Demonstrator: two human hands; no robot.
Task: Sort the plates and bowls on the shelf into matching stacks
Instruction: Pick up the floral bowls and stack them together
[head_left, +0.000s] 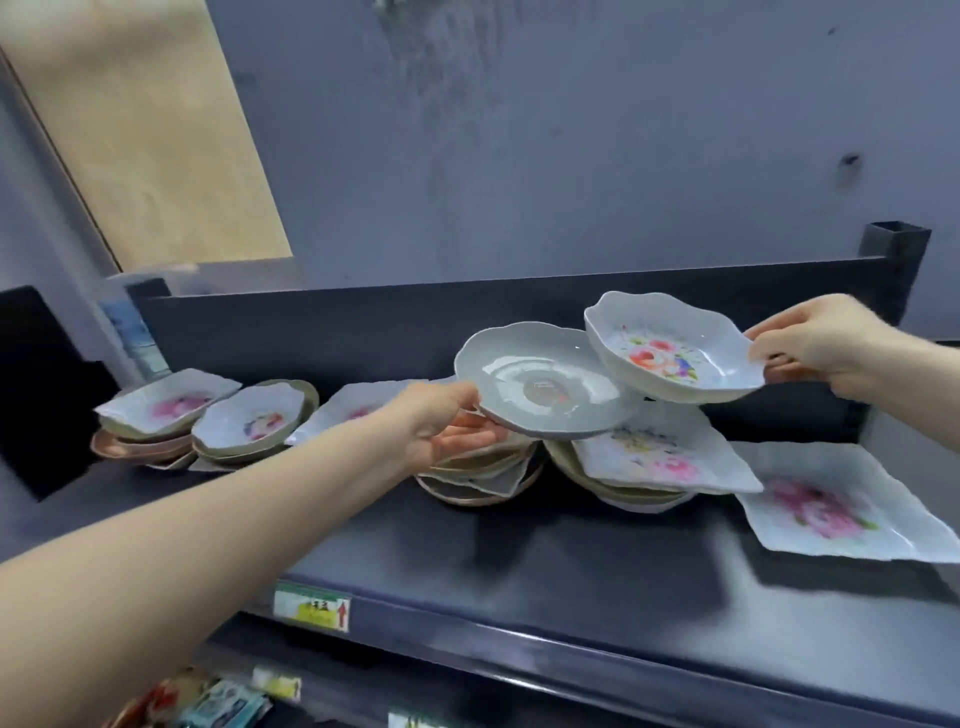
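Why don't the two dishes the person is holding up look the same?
The plate in the left hand is round, shallow and plain grey; the bowl in the right hand is deeper, with flowers painted inside. The plate is gripped at its left edge, the bowl at its right. Both have wavy rims and are tilted above the shelf.

Scuffed grey wall (519, 156) w/ tan panel (150, 135), dark shelving.

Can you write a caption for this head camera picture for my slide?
Sorting dishes: left hand lifts a plain scalloped plate while right hand holds a flowered bowl above the shelf.
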